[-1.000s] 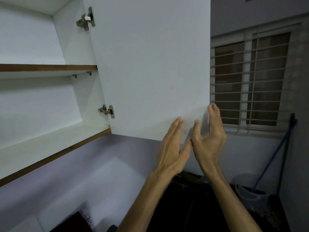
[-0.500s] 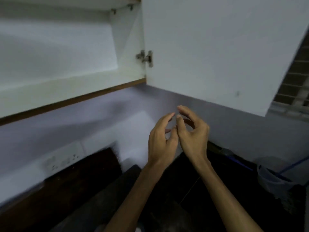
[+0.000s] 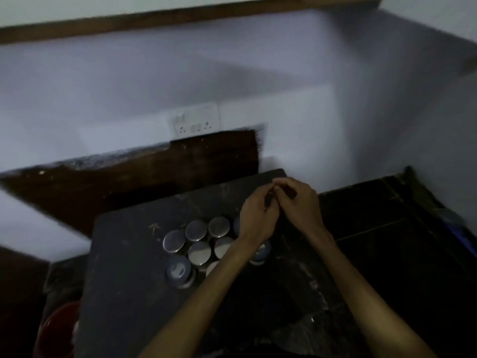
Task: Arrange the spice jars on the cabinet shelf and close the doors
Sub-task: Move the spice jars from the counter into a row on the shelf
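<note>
Several lidded spice jars [image 3: 198, 241] crowd a dark counter [image 3: 129, 280]. Both hands, left hand [image 3: 256, 218] and right hand [image 3: 296, 202], hover fingers curled together, seemingly empty. Careless reaching risks toppling neighbours.

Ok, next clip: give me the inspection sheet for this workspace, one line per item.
Surface: dark stone counter, marked with pale smears.
Job's things: spice jars with metal lids clustered on the counter, none lifted; cabinet shelf edge above.
Clutter: red container at lower left, partly hidden.
Hands: left hand and right hand together above the jars, fingers curled, touching each other; nothing visibly held, image blurred.
Cables: nothing seen.
Surroundings: pale wall, socket plate, dark brown backsplash.
</note>
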